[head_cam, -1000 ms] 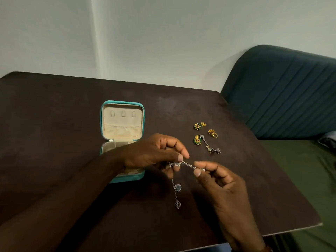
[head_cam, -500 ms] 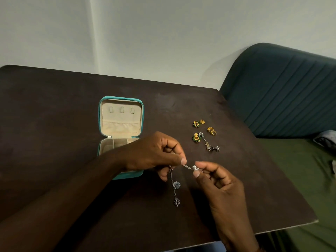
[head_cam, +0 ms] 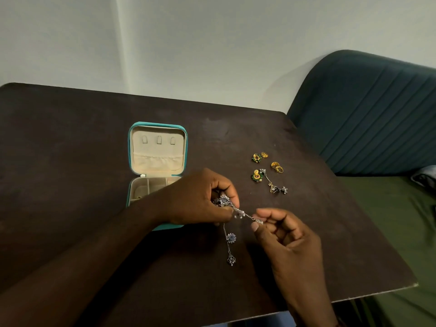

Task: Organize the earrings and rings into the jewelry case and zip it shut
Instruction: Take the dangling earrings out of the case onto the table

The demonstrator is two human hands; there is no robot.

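Observation:
A teal jewelry case lies open on the dark table, lid up and cream compartments showing. My left hand pinches the flower end of a long silver dangle earring, right in front of the case. My right hand pinches the other end of the chain. A strand with a blue stone hangs down between my hands onto the table. Farther right lie two green-and-gold earrings, gold rings and a second silver dangle earring.
A teal padded seat back and green cushion stand beyond the table's right edge. The table's near edge runs below my right hand. A pale wall rises behind the table.
My hands have drawn a little apart, stretching the silver chain between them. The flower end now shows in my left hand's fingers. The loose jewelry has not moved.

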